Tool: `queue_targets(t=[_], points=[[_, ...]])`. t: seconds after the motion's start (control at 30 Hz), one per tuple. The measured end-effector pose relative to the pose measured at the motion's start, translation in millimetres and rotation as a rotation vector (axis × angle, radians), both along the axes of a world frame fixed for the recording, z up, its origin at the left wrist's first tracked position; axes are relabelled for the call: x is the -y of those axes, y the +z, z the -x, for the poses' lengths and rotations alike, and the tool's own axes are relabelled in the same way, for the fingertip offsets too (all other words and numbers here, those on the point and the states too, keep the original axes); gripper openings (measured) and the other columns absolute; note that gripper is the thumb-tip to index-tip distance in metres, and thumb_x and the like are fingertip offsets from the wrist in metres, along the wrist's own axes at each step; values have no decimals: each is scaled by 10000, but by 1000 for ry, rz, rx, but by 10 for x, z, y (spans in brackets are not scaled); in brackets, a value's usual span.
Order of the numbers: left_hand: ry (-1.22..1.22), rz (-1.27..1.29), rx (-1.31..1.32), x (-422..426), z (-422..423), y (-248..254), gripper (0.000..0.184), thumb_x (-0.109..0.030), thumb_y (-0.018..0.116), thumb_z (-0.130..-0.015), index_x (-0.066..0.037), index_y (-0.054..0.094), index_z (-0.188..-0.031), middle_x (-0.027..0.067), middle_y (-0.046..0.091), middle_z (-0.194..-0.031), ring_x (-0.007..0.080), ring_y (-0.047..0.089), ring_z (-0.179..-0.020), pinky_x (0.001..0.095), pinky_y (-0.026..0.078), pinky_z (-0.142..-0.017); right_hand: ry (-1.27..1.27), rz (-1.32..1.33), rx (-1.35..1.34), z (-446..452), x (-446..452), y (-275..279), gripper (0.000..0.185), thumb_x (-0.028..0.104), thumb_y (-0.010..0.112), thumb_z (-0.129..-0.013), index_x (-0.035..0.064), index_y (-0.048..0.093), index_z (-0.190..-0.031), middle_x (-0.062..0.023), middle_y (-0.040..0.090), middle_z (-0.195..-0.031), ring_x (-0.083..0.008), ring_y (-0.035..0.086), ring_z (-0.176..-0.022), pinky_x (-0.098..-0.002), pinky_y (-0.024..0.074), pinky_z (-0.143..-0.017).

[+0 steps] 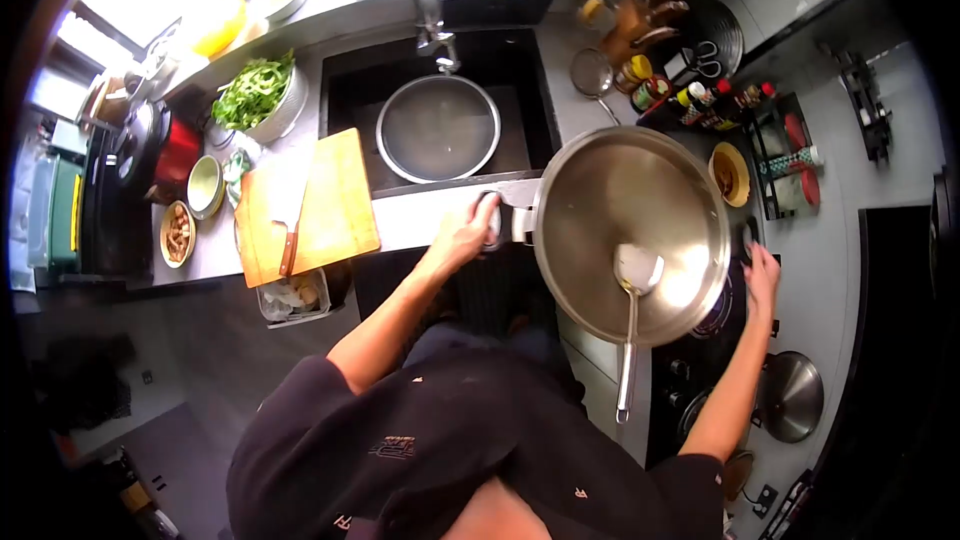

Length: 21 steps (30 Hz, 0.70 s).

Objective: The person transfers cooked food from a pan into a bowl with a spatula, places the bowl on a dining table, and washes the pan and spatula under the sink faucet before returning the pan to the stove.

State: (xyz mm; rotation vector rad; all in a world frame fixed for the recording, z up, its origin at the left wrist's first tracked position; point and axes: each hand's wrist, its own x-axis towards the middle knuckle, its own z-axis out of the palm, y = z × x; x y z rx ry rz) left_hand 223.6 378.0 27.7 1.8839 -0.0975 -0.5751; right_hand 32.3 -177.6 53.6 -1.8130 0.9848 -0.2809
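Kitchen counter goes around a black sink near 12 o'clock, with a round bowl in it. At 3 o'clock is a big shiny pan. A big spoon lies in it and pokes out over the pan's 6 o'clock edge. The left hand curls tight around the black handle at the pan's 9 o'clock side. The right hand grips the small handle at the pan's 3 o'clock side. At 9 o'clock, a knife lies on a wooden board. Green leaves sit at 10 o'clock, and bottles stand at 2 o'clock.
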Motion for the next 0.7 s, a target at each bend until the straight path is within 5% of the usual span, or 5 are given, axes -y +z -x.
queue_targets(t=[0.03, 0.07, 0.2, 0.23, 0.7], points=[[68, -3, -8, -278, 59, -28, 432, -400, 501, -1012, 9, 642, -1010, 80, 602, -584, 161, 586, -496, 326, 476, -447, 80, -28, 17, -301, -56, -154, 300, 237, 568, -1011, -6, 646, -1168, -25, 688, -1020, -22, 426, -523, -156, 308, -442], [133, -6, -15, -508, 107, -66, 424, -391, 497, -1015, 9, 638, -1001, 76, 601, -583, 155, 579, -499, 328, 474, -446, 135, -35, 35, -646, -367, -114, 257, 237, 581, -996, 30, 702, -1088, 33, 623, -830, -29, 426, -550, -188, 325, -465], [321, 25, -3, -1267, 312, -319, 398, -354, 476, -1029, 8, 612, -931, 70, 611, -588, 147, 584, -528, 310, 465, -508, 393, 153, -63, -1822, -906, -538, 257, 275, 624, -949, 53, 739, -1010, 21, 570, -633, -66, 492, -494, -256, 398, -470], [365, 12, 17, -1379, 365, -325, 402, -354, 476, -1031, 7, 609, -917, 70, 610, -585, 146, 586, -529, 310, 463, -506, 399, 150, -103, -2080, -1152, -540, 239, 243, 605, -970, 41, 729, -995, 34, 562, -672, -50, 461, -499, -212, 331, -438], [755, -30, -116, -1344, 173, -534, 413, -332, 414, -1057, 21, 583, -922, 79, 614, -630, 147, 593, -520, 304, 532, -440, 708, 286, -189, -5027, -2318, -1810, 250, 207, 599, -929, -1, 724, -989, -69, 641, -668, -155, 575, -515, -331, 455, -500]])
